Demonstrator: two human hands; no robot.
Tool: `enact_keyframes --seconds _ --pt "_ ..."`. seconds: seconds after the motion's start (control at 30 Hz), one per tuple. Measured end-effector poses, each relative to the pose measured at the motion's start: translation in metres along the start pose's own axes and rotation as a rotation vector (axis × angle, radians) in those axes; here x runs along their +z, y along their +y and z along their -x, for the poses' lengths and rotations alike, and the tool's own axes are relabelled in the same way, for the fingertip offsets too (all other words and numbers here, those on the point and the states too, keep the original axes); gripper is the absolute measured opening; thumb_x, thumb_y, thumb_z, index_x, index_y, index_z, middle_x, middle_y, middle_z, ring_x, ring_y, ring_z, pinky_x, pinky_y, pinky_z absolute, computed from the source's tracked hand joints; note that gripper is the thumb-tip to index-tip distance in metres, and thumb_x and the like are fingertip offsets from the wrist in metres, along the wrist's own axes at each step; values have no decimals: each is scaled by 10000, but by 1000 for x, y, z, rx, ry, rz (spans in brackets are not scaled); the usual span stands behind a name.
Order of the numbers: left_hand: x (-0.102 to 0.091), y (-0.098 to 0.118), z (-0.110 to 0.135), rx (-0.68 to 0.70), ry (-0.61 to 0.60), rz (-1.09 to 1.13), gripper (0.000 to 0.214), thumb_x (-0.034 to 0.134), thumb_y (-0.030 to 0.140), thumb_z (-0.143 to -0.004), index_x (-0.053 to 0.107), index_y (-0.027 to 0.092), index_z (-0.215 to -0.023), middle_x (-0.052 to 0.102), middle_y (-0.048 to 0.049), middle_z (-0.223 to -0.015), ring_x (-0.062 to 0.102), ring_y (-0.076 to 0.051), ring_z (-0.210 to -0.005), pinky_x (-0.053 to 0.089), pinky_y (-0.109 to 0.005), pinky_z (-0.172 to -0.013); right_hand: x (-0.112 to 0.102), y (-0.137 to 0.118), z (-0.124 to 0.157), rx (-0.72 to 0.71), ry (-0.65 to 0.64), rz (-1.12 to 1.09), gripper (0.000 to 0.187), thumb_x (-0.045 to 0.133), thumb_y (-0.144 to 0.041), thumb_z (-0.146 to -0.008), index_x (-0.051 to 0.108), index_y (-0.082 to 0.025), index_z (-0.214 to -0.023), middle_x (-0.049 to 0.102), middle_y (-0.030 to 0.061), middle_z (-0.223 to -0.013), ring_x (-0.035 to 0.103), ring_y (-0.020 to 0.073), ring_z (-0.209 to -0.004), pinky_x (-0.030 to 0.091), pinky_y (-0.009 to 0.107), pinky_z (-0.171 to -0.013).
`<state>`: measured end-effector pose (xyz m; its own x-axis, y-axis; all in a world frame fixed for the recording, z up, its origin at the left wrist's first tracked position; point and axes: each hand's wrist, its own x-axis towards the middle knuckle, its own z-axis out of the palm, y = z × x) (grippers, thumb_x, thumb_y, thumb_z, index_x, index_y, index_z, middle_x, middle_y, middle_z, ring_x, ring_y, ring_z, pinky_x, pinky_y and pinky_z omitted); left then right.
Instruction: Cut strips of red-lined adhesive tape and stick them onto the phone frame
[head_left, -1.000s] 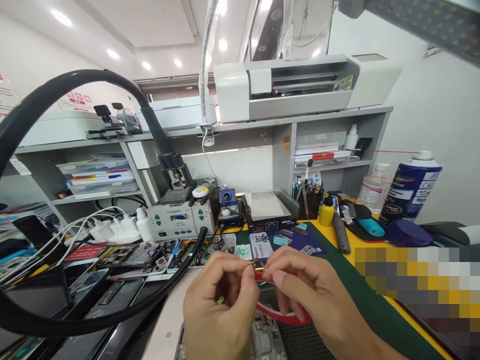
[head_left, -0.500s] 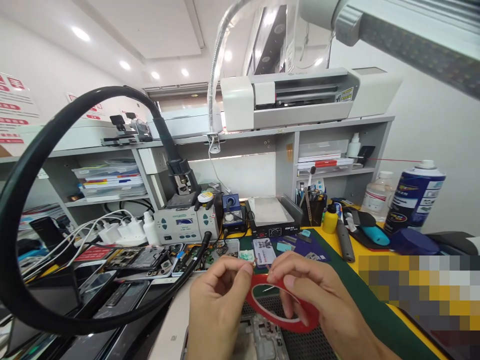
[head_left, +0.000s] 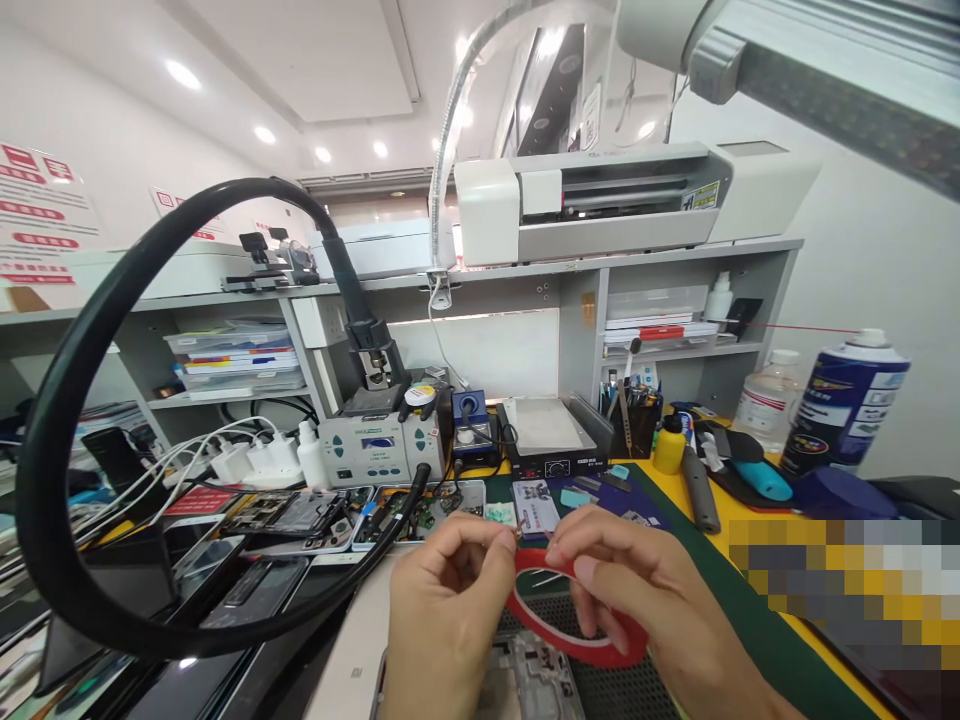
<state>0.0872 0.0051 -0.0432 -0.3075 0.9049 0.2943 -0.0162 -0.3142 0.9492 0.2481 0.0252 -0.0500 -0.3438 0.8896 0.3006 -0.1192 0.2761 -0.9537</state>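
Roll of red tape [head_left: 581,652] hangs tilted at the right hand [head_left: 637,590], above the tabletop [head_left: 726,505]. The right hand grasps the ring: thumb and forefinger close over its upper right edge while other fingers show through the opening, and they cover a good part of the rim. The left hand [head_left: 454,600] is just beside it, its thumb shut against the forefinger in a pinch. A tiny scrap shows at those fingertips, too small to identify, and whether it is gripped cannot be told. The lower fingers of the left hand fold out of sight behind the thumb, and the left edge of the ring meets or passes behind that hand; which of the two is unclear. Both forearms run out of the bottom edge.

Beneath the hands lies an opened metal device frame [head_left: 532,660], cut off below and partly covered by the left hand, so its full outline is hidden. Next to it, a black perforated mat [head_left: 619,692] shows only in part under the tape. A pale panel with a small logo [head_left: 352,640] disappears behind the left wrist. At the right, a pixelated patch [head_left: 847,590] conceals what lies over the green mat [head_left: 727,600] and its yellow border.
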Motion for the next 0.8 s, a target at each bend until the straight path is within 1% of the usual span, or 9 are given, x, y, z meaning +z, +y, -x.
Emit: enact_keyframes --seconds 0.07,0.13,0.2,0.27,0.4,0.53,0.8 --pt "-1 -5 -1 66 -5 -26 133 690 277 -764 719 194 -664 614 2 -673 466 -118 -584 334 -232 -529 1 -1 0 -4 3 16 191 541 -235 -908 703 -193 -817 575 -8 -788 463 58 -471 359 227 -494" --pt "-2 -9 -2 134 -37 -68 119 667 258 -783 715 203 -689 614 0 -682 510 -136 -609 355 -237 -534 2 -2 0 -7 4 25 182 550 -235 -909 705 -193 -824 576 -14 -788 426 43 -444 378 220 -496" --pt "-2 -11 -1 193 -68 -110 116 654 249 -800 706 208 -705 613 -1 -689 529 -143 -608 359 -238 -519 3 -3 0 -11 -5 37 179 574 -270 -918 701 -188 -823 571 -10 -803 431 46 -455 409 217 -508" --pt "0 -11 1 231 -59 -133 117 650 240 -808 699 211 -706 606 5 -688 526 -141 -596 349 -237 -504 5 -5 -1 -3 -20 54 213 593 -333 -931 689 -180 -816 564 -3 -804 459 63 -488 426 220 -513" --pt "6 -9 6 265 0 -148 126 643 222 -805 680 217 -684 596 16 -685 503 -132 -571 334 -236 -497 8 -9 -1 9 -34 66 271 616 -405 -928 669 -171 -800 564 9 -807 502 91 -539 408 222 -500" --pt "7 -9 8 298 3 -181 137 638 217 -809 660 218 -674 594 20 -677 488 -128 -549 342 -236 -499 10 -10 -1 20 -21 54 274 629 -411 -917 671 -174 -787 560 5 -813 496 91 -539 388 224 -489" --pt "6 -11 7 309 0 -204 136 629 218 -814 665 227 -683 599 17 -684 513 -136 -563 353 -235 -500 9 -12 -1 34 -40 79 292 608 -420 -929 669 -173 -786 540 10 -809 499 112 -579 404 252 -542"
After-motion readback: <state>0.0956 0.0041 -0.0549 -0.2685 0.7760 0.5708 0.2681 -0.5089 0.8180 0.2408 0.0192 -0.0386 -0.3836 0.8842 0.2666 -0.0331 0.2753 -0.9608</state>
